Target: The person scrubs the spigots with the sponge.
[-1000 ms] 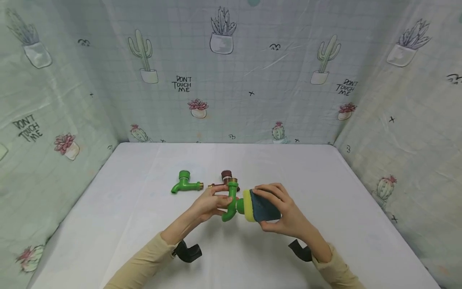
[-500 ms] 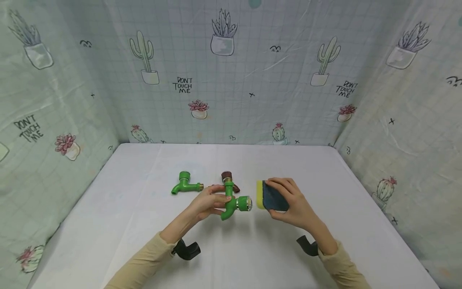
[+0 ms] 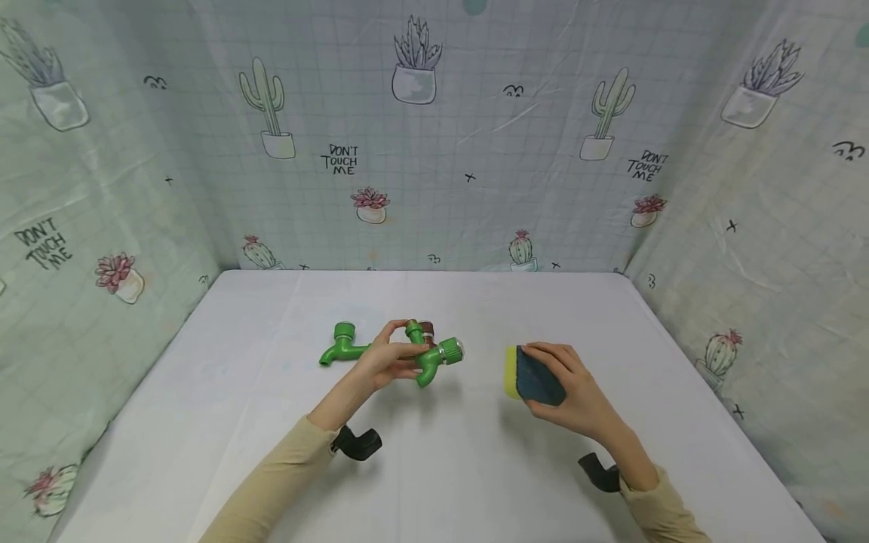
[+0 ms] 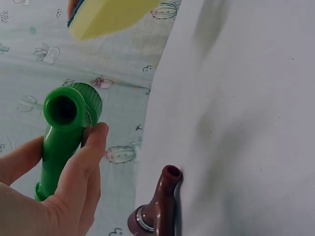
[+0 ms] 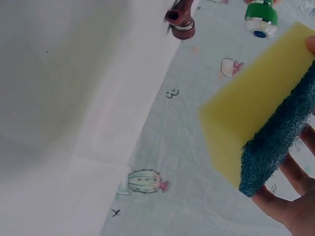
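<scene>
My left hand (image 3: 390, 360) grips a green plastic tap (image 3: 434, 354) and holds it just above the white table (image 3: 475, 467); the left wrist view looks into its round spout (image 4: 61, 109). My right hand (image 3: 566, 388) holds a sponge (image 3: 529, 375), yellow foam with a dark blue scouring side, to the right of the tap and apart from it. The right wrist view shows the sponge (image 5: 261, 128) close up with fingers under its blue side. A second green tap (image 3: 344, 344) lies on the table behind my left hand, and a brown tap (image 3: 426, 328) lies partly hidden behind the held one.
Cactus-print cloth walls (image 3: 434, 151) close in the table on the left, back and right. A black wrist mount (image 3: 356, 443) sits below the left forearm, and another black wrist mount (image 3: 600, 471) below the right.
The sponge was against the tap's end a second ago; my right hand has drawn it away to the right. My left hand has carried the tap back toward the other taps and tilted it.
</scene>
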Tool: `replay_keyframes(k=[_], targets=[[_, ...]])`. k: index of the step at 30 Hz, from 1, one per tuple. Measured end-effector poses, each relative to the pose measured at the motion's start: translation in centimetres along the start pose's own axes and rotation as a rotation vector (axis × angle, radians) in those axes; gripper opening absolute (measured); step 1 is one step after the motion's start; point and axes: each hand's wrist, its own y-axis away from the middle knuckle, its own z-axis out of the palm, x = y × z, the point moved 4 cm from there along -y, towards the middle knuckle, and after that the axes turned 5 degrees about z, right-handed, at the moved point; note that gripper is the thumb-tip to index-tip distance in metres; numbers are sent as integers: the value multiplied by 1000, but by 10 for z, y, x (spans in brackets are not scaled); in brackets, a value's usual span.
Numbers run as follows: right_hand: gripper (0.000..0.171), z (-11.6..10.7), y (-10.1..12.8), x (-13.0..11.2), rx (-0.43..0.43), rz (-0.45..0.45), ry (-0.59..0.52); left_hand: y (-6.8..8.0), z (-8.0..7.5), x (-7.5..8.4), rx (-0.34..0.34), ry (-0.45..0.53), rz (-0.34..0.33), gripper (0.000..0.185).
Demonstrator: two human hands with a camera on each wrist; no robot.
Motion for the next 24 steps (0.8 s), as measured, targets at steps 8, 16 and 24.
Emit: replay_keyframes(k=[8, 16, 24], targets=[[78, -4, 2, 7, 47, -21, 8, -30, 5, -3, 124, 146, 56, 45], [79, -11, 8, 23, 88, 28, 33, -41, 35, -2, 120, 198, 38, 36], [78, -16, 17, 26, 125, 86, 25, -111, 46, -56, 147, 302, 63, 43]])
